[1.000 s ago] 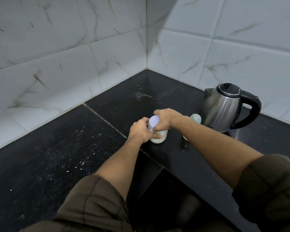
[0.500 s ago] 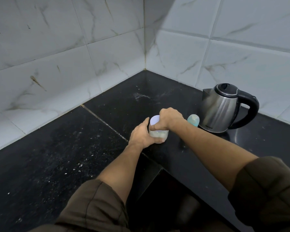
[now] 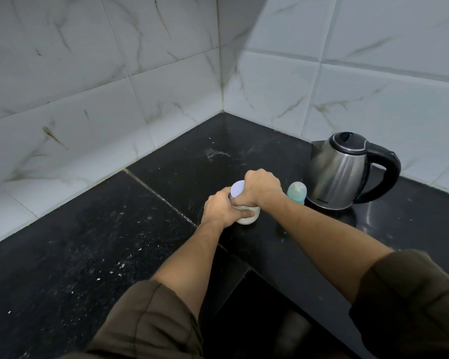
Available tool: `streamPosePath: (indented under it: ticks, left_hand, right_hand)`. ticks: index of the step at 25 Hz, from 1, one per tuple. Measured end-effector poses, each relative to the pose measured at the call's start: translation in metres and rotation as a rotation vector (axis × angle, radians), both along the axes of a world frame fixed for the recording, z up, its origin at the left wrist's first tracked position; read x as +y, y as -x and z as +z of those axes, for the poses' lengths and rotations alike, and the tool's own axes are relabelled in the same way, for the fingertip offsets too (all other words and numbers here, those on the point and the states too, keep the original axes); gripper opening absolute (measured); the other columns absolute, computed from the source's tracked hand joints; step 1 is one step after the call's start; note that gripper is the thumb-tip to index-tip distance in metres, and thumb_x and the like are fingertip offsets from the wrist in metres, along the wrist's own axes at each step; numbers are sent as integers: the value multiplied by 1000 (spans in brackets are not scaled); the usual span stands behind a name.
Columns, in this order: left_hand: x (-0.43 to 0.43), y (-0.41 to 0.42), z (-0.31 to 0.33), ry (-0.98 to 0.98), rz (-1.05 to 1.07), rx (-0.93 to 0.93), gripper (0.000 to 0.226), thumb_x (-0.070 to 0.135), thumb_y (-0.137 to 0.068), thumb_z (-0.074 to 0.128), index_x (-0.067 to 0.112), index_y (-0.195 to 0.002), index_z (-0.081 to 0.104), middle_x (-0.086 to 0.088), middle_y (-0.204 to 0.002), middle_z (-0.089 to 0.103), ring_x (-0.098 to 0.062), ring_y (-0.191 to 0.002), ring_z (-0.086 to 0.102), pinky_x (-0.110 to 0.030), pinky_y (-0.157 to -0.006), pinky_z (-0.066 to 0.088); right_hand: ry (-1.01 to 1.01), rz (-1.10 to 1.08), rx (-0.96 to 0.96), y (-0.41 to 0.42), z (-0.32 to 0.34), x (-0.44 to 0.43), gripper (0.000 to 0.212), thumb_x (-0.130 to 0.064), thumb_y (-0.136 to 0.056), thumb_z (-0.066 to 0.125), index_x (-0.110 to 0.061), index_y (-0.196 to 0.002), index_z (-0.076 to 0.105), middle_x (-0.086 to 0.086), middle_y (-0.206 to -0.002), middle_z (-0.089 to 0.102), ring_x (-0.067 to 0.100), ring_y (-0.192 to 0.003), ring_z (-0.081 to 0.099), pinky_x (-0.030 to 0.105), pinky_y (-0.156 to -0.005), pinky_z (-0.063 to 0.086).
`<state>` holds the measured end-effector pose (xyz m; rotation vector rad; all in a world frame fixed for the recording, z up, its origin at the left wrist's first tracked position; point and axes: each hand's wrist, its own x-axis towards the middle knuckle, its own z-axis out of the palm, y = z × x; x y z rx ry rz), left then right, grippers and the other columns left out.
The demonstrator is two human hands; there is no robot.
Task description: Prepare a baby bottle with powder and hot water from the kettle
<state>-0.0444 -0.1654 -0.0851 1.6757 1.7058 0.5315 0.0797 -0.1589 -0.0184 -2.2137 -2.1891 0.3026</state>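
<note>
The left hand (image 3: 222, 208) holds the powder jar (image 3: 246, 216) on the counter (image 3: 88, 255); the right hand (image 3: 261, 190) grips its lid (image 3: 237, 189). Keep the jar pressed down while twisting. The baby bottle (image 3: 297, 192) waits just right, beside the kettle (image 3: 342, 172).

A black stone surface (image 3: 75, 255) runs into the corner, speckled with pale flecks and crumbs. A thin light seam (image 3: 161, 195) crosses it diagonally. Near the back corner lies a whitish smear (image 3: 215, 152). Behind rise two walls of white marble-look tiles (image 3: 88, 73) with grey and brownish veins, meeting at a grouted corner joint (image 3: 221, 73). The near edge drops into a dark recess (image 3: 257, 320).
</note>
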Motion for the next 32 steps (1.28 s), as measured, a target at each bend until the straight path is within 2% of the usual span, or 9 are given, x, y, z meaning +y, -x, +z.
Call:
streamPosePath:
  ticks: [1, 3, 4, 6, 13, 21, 24, 27, 32]
  left_hand:
    - [5, -4, 7, -1, -15, -1, 88, 50, -57, 95, 30, -134, 59, 10, -112, 73, -19, -115, 66, -39, -98, 55]
    - [16, -13, 22, -21, -77, 42, 118, 48, -62, 95, 23, -160, 34, 3, -141, 63, -24, -137, 53, -38, -111, 45]
    - [21, -19, 29, -33, -97, 72, 124, 45, -66, 94, 18, -164, 23, 0, -152, 54, -26, -143, 46, -38, -115, 40]
    - [30, -29, 38, -47, -110, 116, 117, 38, -76, 91, 15, -164, 18, -5, -159, 46, -28, -147, 41, -38, -115, 37]
    - [64, -52, 33, -100, -156, 211, 89, 32, -86, 80, 15, -159, 32, -8, -155, 49, -30, -141, 48, -40, -111, 42]
    - [83, -56, 18, -112, -140, 232, 89, 32, -89, 77, 18, -163, 29, -3, -159, 46, -28, -143, 47, -44, -116, 42]
    - [84, -54, 14, -112, -141, 235, 89, 32, -88, 76, 19, -163, 29, -3, -159, 46, -27, -143, 47, -44, -116, 42]
    - [85, -56, 11, -108, -156, 239, 88, 32, -89, 76, 19, -163, 30, -3, -159, 46, -26, -144, 46, -44, -116, 42]
    - [80, -58, 17, -146, -186, 251, 81, 32, -93, 72, 18, -162, 31, -4, -159, 46, -27, -144, 45, -45, -116, 42]
  right_hand:
    - [-22, -16, 9, -5, 6, 6, 43, -56, -75, 72, -17, -84, 56, -1, -80, 60, 24, -78, 63, 34, -66, 49]
    - [-73, -66, 25, -20, 21, 20, 48, -62, -74, 71, -19, -87, 55, -1, -86, 60, 25, -81, 60, 34, -69, 48]
    - [-87, -94, 25, -30, 28, 28, 49, -62, -75, 72, -19, -92, 55, 0, -88, 59, 26, -83, 59, 34, -70, 47]
    - [-88, -144, 9, -51, 33, 42, 50, -58, -76, 75, -17, -99, 57, 2, -90, 58, 27, -85, 58, 34, -70, 48]
    - [-5, -214, 40, -85, 16, 71, 46, -46, -82, 81, -12, -102, 59, 4, -83, 58, 26, -82, 61, 34, -64, 47]
    - [-38, -256, 102, -97, 3, 93, 39, -41, -81, 80, -10, -97, 61, 4, -78, 58, 26, -79, 63, 33, -59, 46]
    - [-61, -266, 117, -99, -4, 92, 43, -43, -82, 80, -10, -99, 58, 7, -94, 64, 28, -84, 59, 34, -64, 45]
    - [-90, -287, 139, -99, -16, 90, 60, -50, -82, 79, -9, -122, 60, 12, -119, 63, 31, -101, 62, 36, -70, 46]
    - [-47, -268, 99, -95, -18, 84, 82, -54, -82, 81, -10, -143, 48, 15, -135, 54, 34, -119, 61, 39, -79, 50]
